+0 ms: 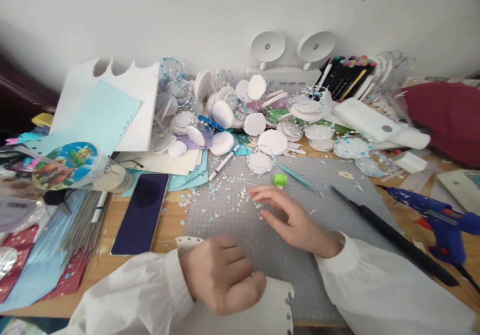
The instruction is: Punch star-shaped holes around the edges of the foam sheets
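Note:
My left hand [227, 277] is closed in a fist over a sheet of cream paper [268, 307] at the mat's near edge. Its palm faces away, so anything inside is hidden. Small notches are punched along the paper's edges. My right hand [292, 220] is open above the grey cutting mat [292, 270], fingers stretched to the left with nothing in them. Its fingertips are close to scattered tiny white and blue paper cutouts [240, 200]. Just beyond the fingers lies a small bright green cylinder [280, 179], with turquoise tweezers [298, 177] to its right.
A black-handled knife [397, 235] and a blue glue gun [438, 215] lie right. To the left are a phone [141, 215], a drink cup [112, 175] and thin wires [80, 230]. White discs [255, 124] pile up behind, near a two-headed lamp [285, 77] and markers [343, 77].

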`<act>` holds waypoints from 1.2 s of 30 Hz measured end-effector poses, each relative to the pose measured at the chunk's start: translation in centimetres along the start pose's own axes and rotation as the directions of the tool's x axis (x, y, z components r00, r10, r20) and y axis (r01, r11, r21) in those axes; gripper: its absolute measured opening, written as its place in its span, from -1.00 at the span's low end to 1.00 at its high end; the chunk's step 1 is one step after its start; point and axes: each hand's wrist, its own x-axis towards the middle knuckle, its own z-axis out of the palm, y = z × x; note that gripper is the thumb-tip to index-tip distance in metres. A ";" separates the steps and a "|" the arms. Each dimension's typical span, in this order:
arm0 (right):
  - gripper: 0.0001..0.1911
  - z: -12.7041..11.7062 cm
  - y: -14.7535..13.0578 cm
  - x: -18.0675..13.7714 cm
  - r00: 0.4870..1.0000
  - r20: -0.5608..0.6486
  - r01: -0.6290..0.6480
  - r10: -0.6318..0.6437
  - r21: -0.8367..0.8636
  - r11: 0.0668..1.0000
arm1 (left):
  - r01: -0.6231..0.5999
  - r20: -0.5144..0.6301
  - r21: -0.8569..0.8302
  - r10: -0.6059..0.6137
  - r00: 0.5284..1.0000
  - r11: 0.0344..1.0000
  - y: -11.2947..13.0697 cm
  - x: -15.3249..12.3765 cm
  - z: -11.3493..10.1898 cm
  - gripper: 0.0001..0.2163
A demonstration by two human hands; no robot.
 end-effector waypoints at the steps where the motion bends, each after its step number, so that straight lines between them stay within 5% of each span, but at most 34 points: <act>1: -0.77 0.1 -0.2 0.0 0.999 0.042 -0.012 0.010 0.043 0.999 | 0.000 -0.004 -0.003 0.000 1.000 1.000 0.0 0.0 0.0 -0.93; 4: -0.76 0.7 -0.5 0.0 0.972 0.223 -0.109 0.068 0.178 0.978 | -0.002 -0.011 0.003 0.002 1.000 1.000 0.0 0.2 0.1 -0.89; 9: -0.69 1.3 -0.4 -0.3 0.993 0.115 0.005 0.007 -0.107 0.994 | 0.011 0.004 0.016 -0.011 1.000 1.000 0.0 0.3 -0.1 -0.87; 12: -0.66 1.5 -0.3 -0.4 0.980 0.197 -0.001 0.016 -0.076 0.997 | 0.005 -0.007 0.008 -0.005 1.000 1.000 0.1 0.3 -0.1 -0.87; 16: -0.67 1.6 0.0 -0.3 0.997 0.076 0.038 -0.027 -0.149 0.988 | 0.004 -0.004 0.018 -0.004 1.000 1.000 0.1 0.4 -0.1 -0.88; 19: -0.70 1.6 0.1 -0.2 0.991 0.132 0.017 -0.015 -0.021 1.000 | 0.005 0.000 0.019 -0.005 1.000 1.000 0.2 0.4 0.0 -0.89; 22: -0.70 1.7 0.0 -0.2 0.980 0.193 0.076 -0.046 -0.152 0.985 | 0.004 -0.005 0.016 -0.004 1.000 1.000 0.2 0.4 0.1 -0.89; 27: -0.64 1.9 -0.7 -0.2 0.935 0.301 0.326 -0.187 -0.525 0.786 | -0.020 -0.019 0.009 0.021 1.000 1.000 0.5 0.5 0.2 -0.88; 36: -0.51 2.8 -0.7 0.2 0.908 0.415 0.368 -0.067 -0.707 0.603 | -0.074 -0.002 0.034 0.074 0.997 0.997 2.4 0.4 0.5 -0.95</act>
